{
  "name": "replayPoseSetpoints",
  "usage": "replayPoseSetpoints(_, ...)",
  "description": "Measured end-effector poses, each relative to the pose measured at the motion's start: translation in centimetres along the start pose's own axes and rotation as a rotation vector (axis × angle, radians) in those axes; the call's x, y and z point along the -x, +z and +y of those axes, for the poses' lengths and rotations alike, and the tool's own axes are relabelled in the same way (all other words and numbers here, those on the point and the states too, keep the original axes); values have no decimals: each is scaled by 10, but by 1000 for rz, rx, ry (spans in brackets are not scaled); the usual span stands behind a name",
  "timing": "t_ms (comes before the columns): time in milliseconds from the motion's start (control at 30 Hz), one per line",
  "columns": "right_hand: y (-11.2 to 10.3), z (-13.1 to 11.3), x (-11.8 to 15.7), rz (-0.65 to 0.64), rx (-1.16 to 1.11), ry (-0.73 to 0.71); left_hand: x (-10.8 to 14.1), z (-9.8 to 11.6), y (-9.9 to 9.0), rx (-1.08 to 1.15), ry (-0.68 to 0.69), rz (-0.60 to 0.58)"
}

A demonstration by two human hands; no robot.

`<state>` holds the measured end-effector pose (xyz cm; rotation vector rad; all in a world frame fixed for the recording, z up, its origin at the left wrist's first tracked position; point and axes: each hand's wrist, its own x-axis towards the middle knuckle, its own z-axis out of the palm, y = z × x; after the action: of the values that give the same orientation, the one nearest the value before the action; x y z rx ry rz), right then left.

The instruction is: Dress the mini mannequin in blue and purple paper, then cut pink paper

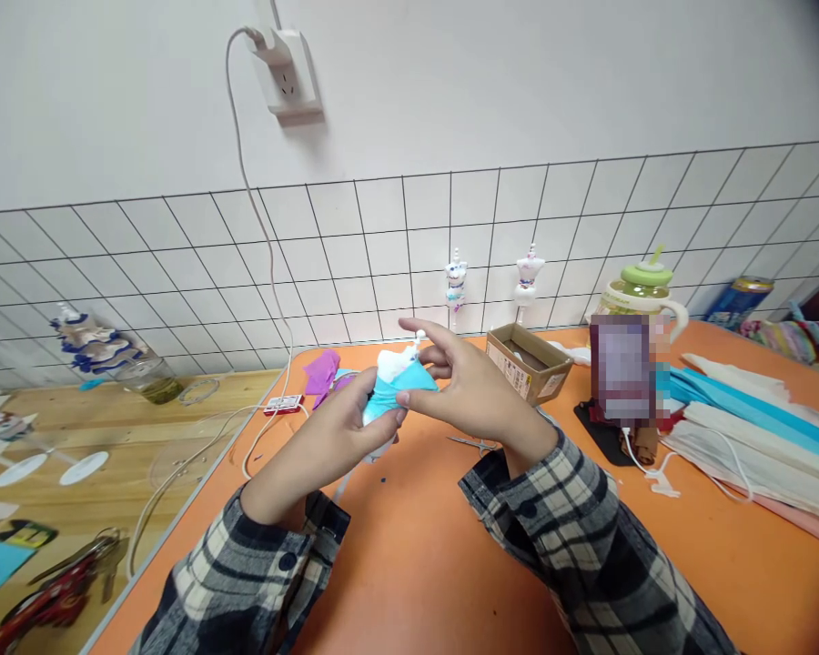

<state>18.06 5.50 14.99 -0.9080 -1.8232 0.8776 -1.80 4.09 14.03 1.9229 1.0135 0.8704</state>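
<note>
Plaid sleeves (591, 532) reach in over the orange tabletop (409, 564), ending in two bare hands that meet around a small white dress form (390, 365). It is held up above the tabletop, near the middle of the view, tilted, its knobbed neck pointing up and right. The left hand (341, 420) grasps its lower part, thumb against the blue material (397, 386) wrapped across the torso; the right hand (476, 377) pinches that material at the other side, fingers spread behind the neck.

The folds overlap loosely at the chest, so if the right thumb eased off early, they would probably spring open. Too hard a pull could tear or skew the thin-looking layer, or twist the form in the left grasp. Small scissors (474, 445) lie close to the right wrist, where a sleeve cuff might snag them.
</note>
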Motion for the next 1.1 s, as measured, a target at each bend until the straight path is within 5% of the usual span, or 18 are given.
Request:
replayPoseSetpoints(233,24,46,9,-136,48,110,7,-35,-8,-435,-93,-247)
replayPoseSetpoints(467,67,120,46,14,-84,435,34,-63,24,-756,77,-103)
replayPoseSetpoints(667,65,129,72,38,33,495,47,-93,46,-922,309,-103)
replayPoseSetpoints(767,55,122,80,104,205,363,45,-99,48,-913,327,-127)
replayPoseSetpoints(933,47,115,94,-45,538,-236,45,-98,52,-894,275,-193)
replayPoseSetpoints(1100,47,121,95,-160,650,-320,44,-103,56,-860,301,-146)
